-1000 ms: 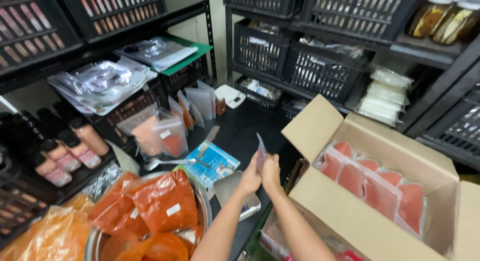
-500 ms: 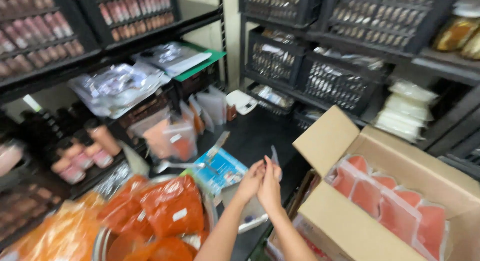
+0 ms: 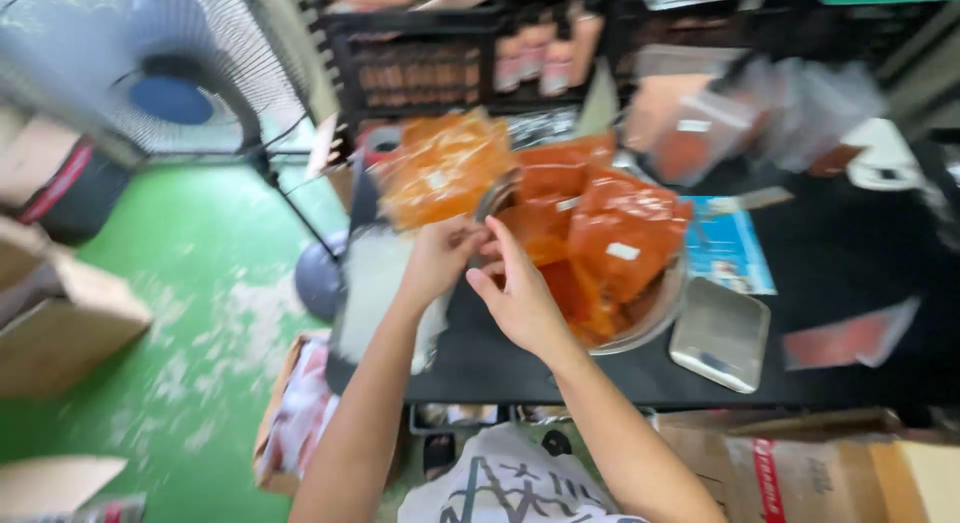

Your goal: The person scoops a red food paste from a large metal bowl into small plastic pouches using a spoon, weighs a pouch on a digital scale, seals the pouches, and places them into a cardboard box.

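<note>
- Orange pouches (image 3: 625, 228) heap in the steel bowl (image 3: 655, 318), just past my fingers.
- Left hand (image 3: 440, 258) looks curled at the bowl's rim; blur hides what it pinches.
- Right hand (image 3: 520, 298) fingers spread; a nudge could slide pouches onto the tabletop (image 3: 520, 368).

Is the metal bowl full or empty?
Full: the metal bowl is heaped above its rim with orange packets; both hands reach its edge.

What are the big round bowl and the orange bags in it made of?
The big round silver bowl looks like metal, probably steel: its rim is grey and shiny. The orange bags piled in it look like thin clear plastic, glossy and crinkled, with the orange filling showing through. The picture is blurred, so both are likely, not certain. The left hand and right hand reach at the bowl's edge.
</note>
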